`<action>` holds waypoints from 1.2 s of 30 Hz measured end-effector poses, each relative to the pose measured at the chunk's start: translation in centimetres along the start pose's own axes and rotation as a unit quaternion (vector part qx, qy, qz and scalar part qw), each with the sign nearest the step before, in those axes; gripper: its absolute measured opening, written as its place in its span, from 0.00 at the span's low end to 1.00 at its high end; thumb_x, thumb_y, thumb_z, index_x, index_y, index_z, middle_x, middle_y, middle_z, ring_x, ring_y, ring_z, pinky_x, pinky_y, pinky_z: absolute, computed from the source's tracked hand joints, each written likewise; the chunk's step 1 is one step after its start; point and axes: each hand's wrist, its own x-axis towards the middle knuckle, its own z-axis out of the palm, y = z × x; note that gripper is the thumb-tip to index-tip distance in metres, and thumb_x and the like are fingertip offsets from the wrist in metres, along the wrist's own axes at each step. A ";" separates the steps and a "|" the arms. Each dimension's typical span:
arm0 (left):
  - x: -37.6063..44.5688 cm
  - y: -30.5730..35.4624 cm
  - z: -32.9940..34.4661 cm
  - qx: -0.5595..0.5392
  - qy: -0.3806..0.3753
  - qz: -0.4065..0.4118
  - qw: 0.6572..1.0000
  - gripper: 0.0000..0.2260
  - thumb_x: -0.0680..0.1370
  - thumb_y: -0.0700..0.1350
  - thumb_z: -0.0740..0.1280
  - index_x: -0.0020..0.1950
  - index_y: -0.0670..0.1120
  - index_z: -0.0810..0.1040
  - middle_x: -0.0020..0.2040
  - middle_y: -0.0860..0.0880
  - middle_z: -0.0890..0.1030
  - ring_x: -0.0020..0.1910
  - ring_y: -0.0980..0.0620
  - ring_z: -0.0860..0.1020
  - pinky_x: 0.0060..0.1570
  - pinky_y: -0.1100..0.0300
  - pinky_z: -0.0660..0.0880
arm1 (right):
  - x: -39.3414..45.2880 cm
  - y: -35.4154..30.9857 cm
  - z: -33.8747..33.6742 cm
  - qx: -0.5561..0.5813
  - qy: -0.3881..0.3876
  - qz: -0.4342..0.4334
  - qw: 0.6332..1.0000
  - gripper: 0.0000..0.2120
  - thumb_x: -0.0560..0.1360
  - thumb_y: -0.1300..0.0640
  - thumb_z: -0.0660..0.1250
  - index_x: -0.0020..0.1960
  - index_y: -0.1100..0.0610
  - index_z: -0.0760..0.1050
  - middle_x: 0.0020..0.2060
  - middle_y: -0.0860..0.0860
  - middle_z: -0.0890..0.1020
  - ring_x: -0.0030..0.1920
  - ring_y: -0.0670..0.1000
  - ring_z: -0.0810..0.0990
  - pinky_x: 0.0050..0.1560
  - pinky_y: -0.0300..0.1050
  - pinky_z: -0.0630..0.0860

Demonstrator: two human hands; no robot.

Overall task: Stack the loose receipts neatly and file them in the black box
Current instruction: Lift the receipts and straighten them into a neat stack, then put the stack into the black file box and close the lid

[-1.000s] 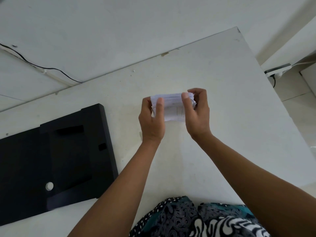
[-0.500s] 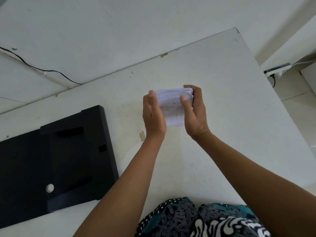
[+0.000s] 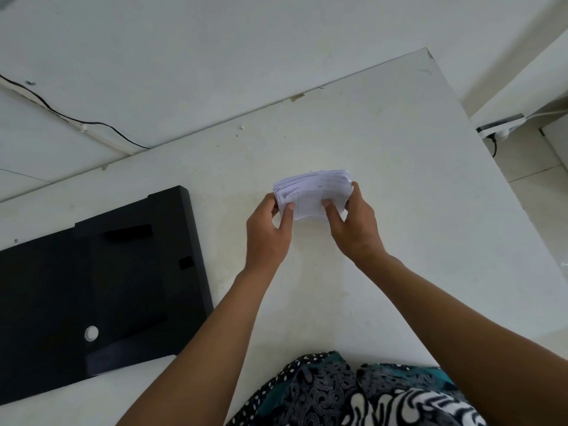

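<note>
A thick stack of white receipts (image 3: 312, 192) with faint printed lines is held above the middle of the white table (image 3: 415, 186). My left hand (image 3: 267, 232) grips its left end, thumb on top. My right hand (image 3: 353, 222) grips its right end the same way. The stack's edges fan slightly at the left. The black box (image 3: 92, 287) lies flat and closed on the table's left side, with a white round button near its front.
A black cable (image 3: 76, 119) runs along the floor beyond the table's far edge. A white power strip (image 3: 501, 132) lies on the floor at the right. Patterned teal and black clothing (image 3: 353, 392) fills the bottom of the view.
The stack went from upright between my flat palms to lying flatter, gripped at both ends by thumbs and fingers. Both hands sank slightly toward the table.
</note>
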 end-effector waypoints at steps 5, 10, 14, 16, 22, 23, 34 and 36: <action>-0.2 0.4 0.9 0.017 -0.016 -0.038 0.999 0.08 0.85 0.47 0.60 0.58 0.46 0.76 0.49 0.51 0.81 0.47 0.53 0.79 0.45 0.63 0.76 | -0.1 0.1 0.6 -0.022 -0.016 0.029 0.999 0.11 0.82 0.56 0.63 0.60 0.59 0.66 0.47 0.54 0.79 0.42 0.54 0.77 0.37 0.41 0.73; -1.3 2.1 0.5 -0.001 -0.004 -0.057 0.998 0.09 0.87 0.47 0.52 0.58 0.46 0.71 0.51 0.51 0.76 0.46 0.56 0.77 0.37 0.70 0.75 | -0.5 -1.9 -0.4 0.019 -0.041 0.047 0.998 0.11 0.80 0.50 0.65 0.52 0.54 0.65 0.43 0.43 0.77 0.40 0.46 0.78 0.30 0.38 0.73; -2.1 3.9 -1.2 -0.057 0.004 -0.075 0.996 0.12 0.87 0.47 0.50 0.65 0.48 0.70 0.54 0.55 0.76 0.51 0.55 0.78 0.42 0.67 0.79 | -1.2 -4.5 -1.1 0.082 -0.037 0.065 0.994 0.12 0.79 0.48 0.67 0.54 0.55 0.70 0.45 0.41 0.79 0.44 0.38 0.79 0.36 0.34 0.77; -2.5 4.5 -2.3 -0.073 0.010 -0.076 0.994 0.14 0.87 0.49 0.50 0.69 0.50 0.69 0.57 0.55 0.76 0.54 0.55 0.78 0.43 0.67 0.79 | -1.8 -6.1 -1.1 0.096 -0.032 0.054 0.993 0.11 0.80 0.50 0.67 0.55 0.55 0.70 0.46 0.41 0.78 0.44 0.37 0.78 0.36 0.34 0.76; -4.7 4.8 -7.5 -0.017 0.068 -0.011 0.997 0.24 0.85 0.53 0.59 0.80 0.49 0.60 0.67 0.51 0.78 0.59 0.54 0.80 0.53 0.56 0.82 | -4.8 -11.0 0.8 0.191 -0.044 0.061 0.979 0.10 0.81 0.53 0.65 0.58 0.57 0.71 0.52 0.48 0.80 0.49 0.44 0.81 0.42 0.36 0.79; -5.2 4.6 -8.4 -0.016 0.084 -0.007 0.996 0.25 0.85 0.53 0.60 0.80 0.47 0.60 0.67 0.49 0.78 0.60 0.51 0.80 0.55 0.51 0.81 | -5.4 -11.8 1.2 0.203 -0.050 0.065 0.976 0.10 0.81 0.52 0.65 0.58 0.57 0.71 0.52 0.48 0.80 0.49 0.45 0.81 0.43 0.38 0.80; -9.0 1.7 -18.7 -0.057 0.146 -0.062 0.986 0.13 0.87 0.50 0.53 0.66 0.54 0.74 0.52 0.58 0.79 0.47 0.70 0.78 0.39 0.71 0.77 | -9.8 -18.0 8.4 0.196 -0.133 0.029 0.971 0.12 0.82 0.50 0.64 0.60 0.56 0.70 0.52 0.48 0.80 0.45 0.44 0.81 0.33 0.35 0.76; -9.6 1.0 -20.4 -0.048 0.152 -0.074 0.985 0.13 0.86 0.51 0.54 0.65 0.53 0.74 0.51 0.57 0.80 0.45 0.65 0.80 0.37 0.71 0.77 | -10.2 -18.5 10.0 0.165 -0.157 0.013 0.974 0.12 0.82 0.49 0.63 0.61 0.55 0.69 0.54 0.47 0.80 0.50 0.46 0.81 0.38 0.38 0.78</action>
